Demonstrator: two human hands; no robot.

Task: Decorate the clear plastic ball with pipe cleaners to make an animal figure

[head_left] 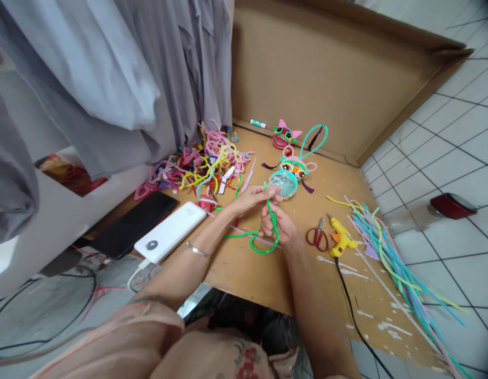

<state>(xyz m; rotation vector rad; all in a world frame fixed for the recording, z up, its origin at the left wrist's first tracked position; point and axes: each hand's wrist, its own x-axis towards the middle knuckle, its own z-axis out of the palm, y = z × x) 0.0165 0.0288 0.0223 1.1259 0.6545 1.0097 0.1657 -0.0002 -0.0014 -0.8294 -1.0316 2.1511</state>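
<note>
A green pipe cleaner (263, 251) runs between my hands and curls in a loose loop below them. My left hand (256, 197) is closed, its thumb and fingers pinching the upper part of the strand. Lower down and to the right, my right hand (281, 223) wraps its fingers around the same green strand. Just beyond my fingertips is a clear round piece with a turquoise rim (283, 183), partly hidden by the left hand; whether I touch it I cannot tell. Behind it lies an animal-face ornament (294, 167) with pink ears and a turquoise loop.
A pile of coloured pipe cleaners (212, 163) lies left, near a white power bank (170, 231) and black phone (133, 223). To the right are red-handled scissors (317, 238), a yellow glue gun (341, 237) with its cord, and straight pipe cleaners (389, 252). A cardboard wall (326, 79) stands behind.
</note>
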